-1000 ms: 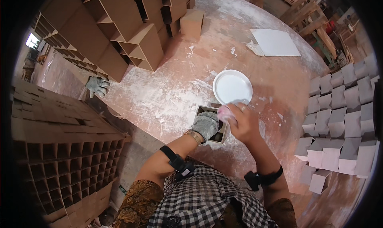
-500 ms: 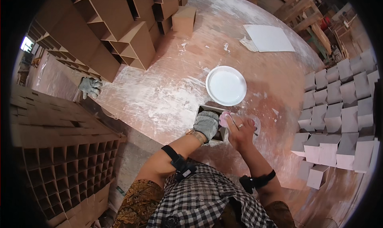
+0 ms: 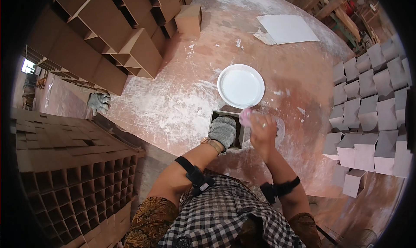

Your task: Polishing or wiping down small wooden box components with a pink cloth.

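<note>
A small rectangular open box [image 3: 246, 138] with whitish edges stands on the table just in front of me. My left hand [image 3: 222, 131], in a grey knit glove, reaches into its opening and grips it; the fingertips are partly hidden inside. In my bare right hand [image 3: 262, 131], which wears a ring, a pink sponge [image 3: 246, 117] is pinched at the box's upper right corner. Right beyond the box lies a round white dish [image 3: 241, 86] with white liquid in it.
Brown board boxes [image 3: 143, 53] are stacked at the far left, near a loose grey glove [image 3: 99, 102]. A brown compartment stack [image 3: 78, 178] stands at the near left. Several whitish boxes [image 3: 366, 113] fill the right side. A white sheet [image 3: 289, 29] lies at the back.
My right hand and the sponge have shifted slightly up toward the box's far right corner. The left hand stays in the box. The whole view has shifted a little.
</note>
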Motion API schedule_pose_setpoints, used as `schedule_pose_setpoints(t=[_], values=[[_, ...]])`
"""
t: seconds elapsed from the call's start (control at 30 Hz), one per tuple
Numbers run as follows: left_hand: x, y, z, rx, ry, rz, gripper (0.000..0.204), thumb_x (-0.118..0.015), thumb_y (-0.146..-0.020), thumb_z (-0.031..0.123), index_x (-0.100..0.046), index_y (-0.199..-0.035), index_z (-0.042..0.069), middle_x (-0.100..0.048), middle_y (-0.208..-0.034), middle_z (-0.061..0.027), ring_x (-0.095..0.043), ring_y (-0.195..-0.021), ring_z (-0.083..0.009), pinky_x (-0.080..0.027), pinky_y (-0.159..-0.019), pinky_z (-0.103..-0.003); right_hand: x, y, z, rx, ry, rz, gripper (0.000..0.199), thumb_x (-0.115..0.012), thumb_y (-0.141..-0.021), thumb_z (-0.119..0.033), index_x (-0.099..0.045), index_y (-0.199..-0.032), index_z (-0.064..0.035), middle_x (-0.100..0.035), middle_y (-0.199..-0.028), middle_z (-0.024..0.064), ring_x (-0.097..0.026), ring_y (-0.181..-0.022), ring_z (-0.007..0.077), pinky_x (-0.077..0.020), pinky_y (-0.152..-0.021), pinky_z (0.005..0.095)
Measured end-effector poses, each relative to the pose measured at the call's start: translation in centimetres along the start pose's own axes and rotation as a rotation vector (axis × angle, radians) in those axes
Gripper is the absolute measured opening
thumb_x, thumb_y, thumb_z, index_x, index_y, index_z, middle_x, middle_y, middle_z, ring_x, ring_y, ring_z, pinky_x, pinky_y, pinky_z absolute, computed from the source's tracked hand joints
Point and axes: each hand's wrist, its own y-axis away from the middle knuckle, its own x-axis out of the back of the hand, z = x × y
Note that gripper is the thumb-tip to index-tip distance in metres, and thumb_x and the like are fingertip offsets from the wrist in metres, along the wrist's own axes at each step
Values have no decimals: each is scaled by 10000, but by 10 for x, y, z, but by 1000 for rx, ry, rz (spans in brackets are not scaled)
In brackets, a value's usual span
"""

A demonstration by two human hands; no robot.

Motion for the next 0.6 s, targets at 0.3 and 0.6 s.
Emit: schedule_pose_setpoints(t=[0.3,0.6], values=[[1,0,1,6,-40,-22,201,-578,-712,221,-657,-763,43,-644,-786,-174,-625,-751,-323,-498,-694,-442,47,59,-40,29,-290,-219,382,-668,-705,-183,-619,-1079,-128,-629,-864,68,-565,-732,262,-404,-616,383],[27,15,-22,-97,-1,50,216,-585,-735,290,-669,-685,97,-634,-782,-87,-619,-803,-273,-486,-745,-413,51,76,-29,-823,-1152,25,342,-648,-804,-185,-573,-1102,-34,-628,-999,98,-607,-910,239,-483,-821,335]])
